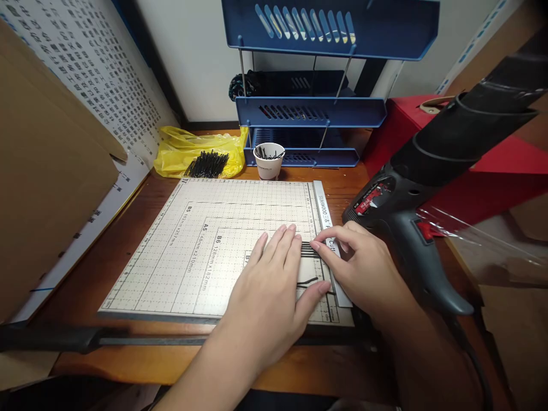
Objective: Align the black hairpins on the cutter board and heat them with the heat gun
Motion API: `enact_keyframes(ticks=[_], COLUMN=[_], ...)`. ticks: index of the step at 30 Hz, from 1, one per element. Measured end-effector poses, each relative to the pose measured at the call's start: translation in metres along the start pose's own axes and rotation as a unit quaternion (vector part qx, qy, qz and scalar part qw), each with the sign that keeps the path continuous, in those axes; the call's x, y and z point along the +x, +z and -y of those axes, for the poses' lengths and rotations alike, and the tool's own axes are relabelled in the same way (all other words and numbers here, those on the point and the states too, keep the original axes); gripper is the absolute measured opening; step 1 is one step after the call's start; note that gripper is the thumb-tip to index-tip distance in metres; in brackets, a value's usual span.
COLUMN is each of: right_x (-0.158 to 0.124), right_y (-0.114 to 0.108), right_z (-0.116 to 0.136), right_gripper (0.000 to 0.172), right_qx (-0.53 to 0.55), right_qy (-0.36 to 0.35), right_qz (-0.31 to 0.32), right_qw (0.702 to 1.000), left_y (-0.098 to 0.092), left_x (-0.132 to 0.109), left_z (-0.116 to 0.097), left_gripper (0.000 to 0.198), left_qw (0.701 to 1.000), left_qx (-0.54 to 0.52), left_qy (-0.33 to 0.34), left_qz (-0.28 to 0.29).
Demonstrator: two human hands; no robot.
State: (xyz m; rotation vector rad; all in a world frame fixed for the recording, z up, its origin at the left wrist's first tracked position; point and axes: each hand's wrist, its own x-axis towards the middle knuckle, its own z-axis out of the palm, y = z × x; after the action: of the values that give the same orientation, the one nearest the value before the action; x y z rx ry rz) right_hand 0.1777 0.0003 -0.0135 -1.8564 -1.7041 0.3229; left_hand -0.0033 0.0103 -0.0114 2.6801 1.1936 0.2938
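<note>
And there it was, a neat row of black strands [309,250], side by side on the gridded cutting board [171,257], its end up by the metal rail [319,205]! The left hand [269,285] lay flat, fingers together over the row's other end, thumb spread wide, gripping nothing visible. In came the right hand [362,257], curled, thumb and index tips nearly meeting at the row; whether they pinched a strand, I couldn't tell.

So how far along? The row looked mostly lined up, but a kinked loose strand [309,281] lay apart, near the left thumb, out of line. Plenty seemed left, too: a thick black pile [208,164] waited by the yellow bag [171,148] at the back of the bench [81,251]. Beside it, the paper cup [269,165] already held black pieces, seemingly done.
</note>
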Motion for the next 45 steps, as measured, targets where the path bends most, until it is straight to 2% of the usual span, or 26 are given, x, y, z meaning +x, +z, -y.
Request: enact_keyframes(ticks=[5,11,18,27,34,37,40,45], right_x=[0.001,0.000,-0.006,-0.003,0.000,0.001,0.000,0.000], right_y=[0.000,-0.001,0.003,0.007,0.004,0.002,0.001,0.003], right_z=[0.000,0.003,-0.004,-0.004,-0.005,-0.004,-0.003,-0.002], right_gripper=[0.015,0.014,0.017,0.013,0.017,0.018,0.020,0.017], right_qx=[0.006,0.018,0.045,-0.001,0.067,0.081,0.095,0.077], right_qy=[0.010,0.030,-0.006,-0.039,-0.002,0.015,0.029,0.030], right_qz=[0.010,0.017,-0.065,-0.075,-0.163,-0.182,-0.184,-0.144], right_qw=[1.000,0.999,0.997,0.996,0.984,0.980,0.978,0.986], left_y=[-0.001,-0.001,-0.002,0.000,-0.001,-0.001,-0.001,0.001], left_x=[-0.002,-0.001,-0.002,-0.002,0.003,0.006,0.008,0.010], left_z=[-0.001,-0.002,0.002,0.002,-0.003,-0.007,-0.008,-0.009], left_gripper=[0.075,0.085,0.090,0.086,0.091,0.089,0.085,0.083], left_qw=[1.000,0.999,0.999,0.999,0.999,0.999,0.999,0.999], left_qx=[0.016,0.024,0.006,0.008,0.021,0.010,-0.008,-0.019], left_qy=[0.011,0.034,0.037,0.039,0.032,0.032,0.029,0.021], left_qz=[-0.010,0.013,0.023,0.012,0.022,0.029,0.036,0.038])
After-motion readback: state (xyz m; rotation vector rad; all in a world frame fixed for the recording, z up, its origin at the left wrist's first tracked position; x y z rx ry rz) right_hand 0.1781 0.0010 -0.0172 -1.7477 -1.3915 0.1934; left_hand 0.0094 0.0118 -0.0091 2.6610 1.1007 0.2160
